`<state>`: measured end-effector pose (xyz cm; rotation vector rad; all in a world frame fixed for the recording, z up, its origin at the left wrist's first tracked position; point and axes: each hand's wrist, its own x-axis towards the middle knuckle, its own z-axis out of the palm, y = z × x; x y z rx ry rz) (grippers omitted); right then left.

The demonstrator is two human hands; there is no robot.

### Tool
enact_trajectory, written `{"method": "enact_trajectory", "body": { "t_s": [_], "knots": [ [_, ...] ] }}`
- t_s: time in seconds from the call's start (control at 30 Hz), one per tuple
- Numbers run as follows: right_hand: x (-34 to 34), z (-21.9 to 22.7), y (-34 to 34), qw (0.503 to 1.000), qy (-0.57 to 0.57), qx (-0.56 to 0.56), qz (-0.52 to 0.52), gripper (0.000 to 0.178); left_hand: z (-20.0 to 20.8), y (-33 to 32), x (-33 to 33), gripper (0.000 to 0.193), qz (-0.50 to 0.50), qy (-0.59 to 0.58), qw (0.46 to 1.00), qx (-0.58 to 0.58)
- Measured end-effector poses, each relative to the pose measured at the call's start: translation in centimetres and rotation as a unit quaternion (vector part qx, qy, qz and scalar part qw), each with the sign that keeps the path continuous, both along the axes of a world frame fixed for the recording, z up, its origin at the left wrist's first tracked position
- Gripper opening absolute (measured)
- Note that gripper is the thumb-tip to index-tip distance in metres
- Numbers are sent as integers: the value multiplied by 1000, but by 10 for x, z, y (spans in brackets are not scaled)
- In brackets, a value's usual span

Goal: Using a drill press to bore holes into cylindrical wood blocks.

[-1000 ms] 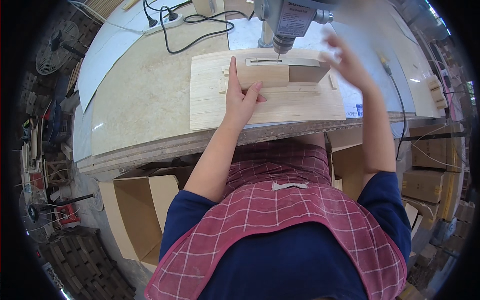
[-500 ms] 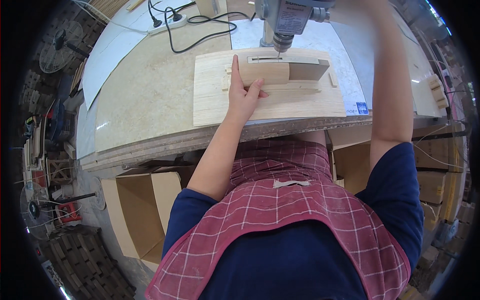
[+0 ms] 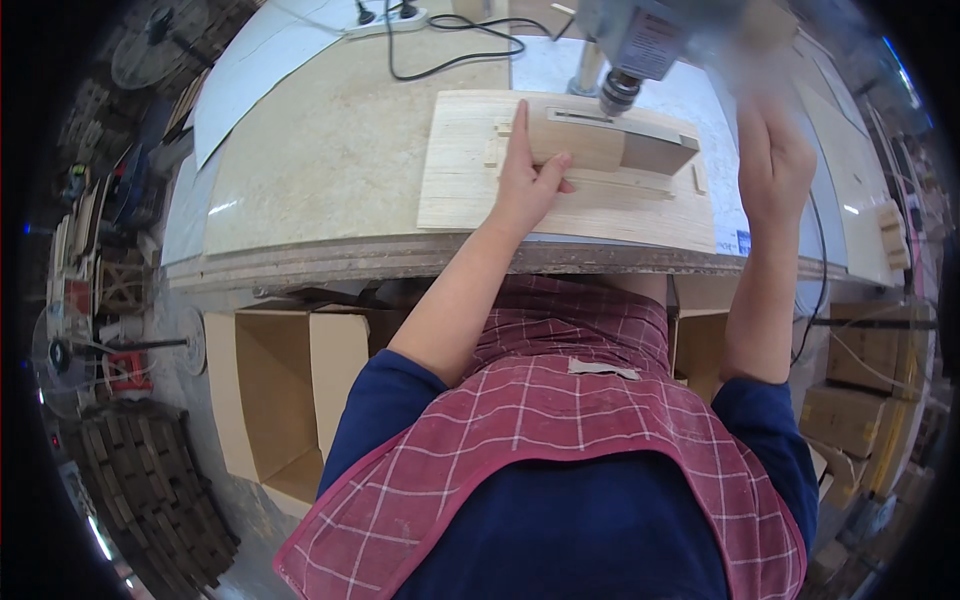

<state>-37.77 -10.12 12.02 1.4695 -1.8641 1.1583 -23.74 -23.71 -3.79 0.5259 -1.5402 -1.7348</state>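
A long pale wooden block (image 3: 585, 148) with a narrow slot along its top stands on a flat wooden board (image 3: 460, 200). My left hand (image 3: 530, 188) grips the block's left end, index finger stretched along it and thumb on the near face. Just above the slot is the chuck (image 3: 620, 93) of a grey drill press (image 3: 650, 45); its thin bit points down at the slot, and whether it enters the wood cannot be seen. My right hand (image 3: 775, 165) is raised to the right of the press, fingers closed. A blur covers what they hold.
Small wooden strips (image 3: 491, 152) are fixed to the board beside the block. A power strip (image 3: 385, 23) with a black cable (image 3: 450, 70) lies at the back of the workbench (image 3: 300, 170). Below its front edge stands an open cardboard box (image 3: 275, 390). Wooden pieces (image 3: 890, 235) lie at the right.
My right hand has come down and nearer from the top of the picture. My left hand stays on the block. The whole view has shifted slightly.
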Motion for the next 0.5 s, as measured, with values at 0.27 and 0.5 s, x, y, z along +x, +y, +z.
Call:
{"method": "enact_trajectory", "body": {
  "t_s": [0.27,0.5],
  "knots": [
    [-57,-76,0,996,-86,-6,24,23,-80,-14,-31,87,80,-61,963,-251],
    [-73,-119,-32,975,-134,-150,89,18,-25,1,-11,82,34,31,996,-79]
  ]
}}
